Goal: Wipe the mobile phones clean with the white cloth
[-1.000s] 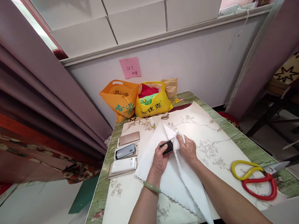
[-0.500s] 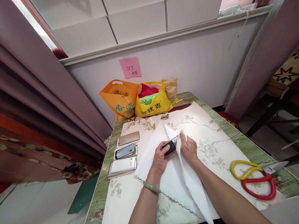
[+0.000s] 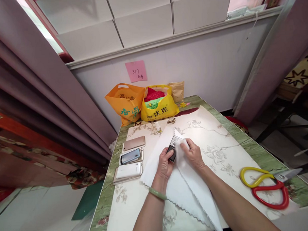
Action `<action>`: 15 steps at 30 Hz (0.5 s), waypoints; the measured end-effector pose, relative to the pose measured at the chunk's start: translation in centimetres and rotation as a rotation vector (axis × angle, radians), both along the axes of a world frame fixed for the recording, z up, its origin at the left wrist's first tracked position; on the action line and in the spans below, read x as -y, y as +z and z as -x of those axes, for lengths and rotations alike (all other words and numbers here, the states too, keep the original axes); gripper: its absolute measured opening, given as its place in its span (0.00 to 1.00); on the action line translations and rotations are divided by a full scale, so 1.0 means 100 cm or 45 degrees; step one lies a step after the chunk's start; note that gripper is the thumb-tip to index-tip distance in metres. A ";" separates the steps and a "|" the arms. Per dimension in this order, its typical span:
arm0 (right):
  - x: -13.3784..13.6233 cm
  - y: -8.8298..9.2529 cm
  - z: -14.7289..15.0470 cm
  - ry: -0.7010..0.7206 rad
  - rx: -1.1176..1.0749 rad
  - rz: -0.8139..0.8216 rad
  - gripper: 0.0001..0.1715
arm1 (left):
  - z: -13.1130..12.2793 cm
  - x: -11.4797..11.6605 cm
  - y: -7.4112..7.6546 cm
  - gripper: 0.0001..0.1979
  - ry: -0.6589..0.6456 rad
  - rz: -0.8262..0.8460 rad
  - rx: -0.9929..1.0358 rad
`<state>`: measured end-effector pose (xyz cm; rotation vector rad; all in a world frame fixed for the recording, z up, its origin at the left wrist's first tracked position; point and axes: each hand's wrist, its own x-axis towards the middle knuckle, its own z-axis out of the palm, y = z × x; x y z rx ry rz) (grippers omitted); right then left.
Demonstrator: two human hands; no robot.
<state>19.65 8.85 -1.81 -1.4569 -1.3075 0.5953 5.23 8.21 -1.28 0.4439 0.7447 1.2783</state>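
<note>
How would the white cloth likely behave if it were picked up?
The white cloth would probably flop, since it bunches at the right hand's grip. It looks light for its size, judging by its thin, scalloped edge. Rolling seems unlikely, as much of it lies spread out.

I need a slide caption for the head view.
The left hand holds a keypad phone, the right hand a white cloth.

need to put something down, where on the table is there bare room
The widest bare patch is on the floral sheet, bordered by the right grip, the scissors and the table's right edge. A smaller one is nearer than the phones, beside the left forearm. The back is crowded with bags, the middle with white cloth.
</note>
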 end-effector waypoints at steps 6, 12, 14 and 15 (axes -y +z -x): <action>-0.002 0.005 -0.002 -0.027 0.142 0.081 0.25 | -0.002 0.003 0.004 0.15 -0.158 -0.101 -0.108; -0.004 0.000 -0.004 -0.171 0.156 0.042 0.31 | -0.003 0.005 0.008 0.14 -0.214 -0.130 -0.157; -0.003 0.001 -0.002 -0.129 0.280 0.010 0.29 | -0.003 0.004 0.008 0.13 -0.188 -0.131 -0.163; -0.002 0.002 -0.001 -0.110 0.333 0.004 0.28 | -0.004 0.005 0.008 0.13 -0.182 -0.139 -0.169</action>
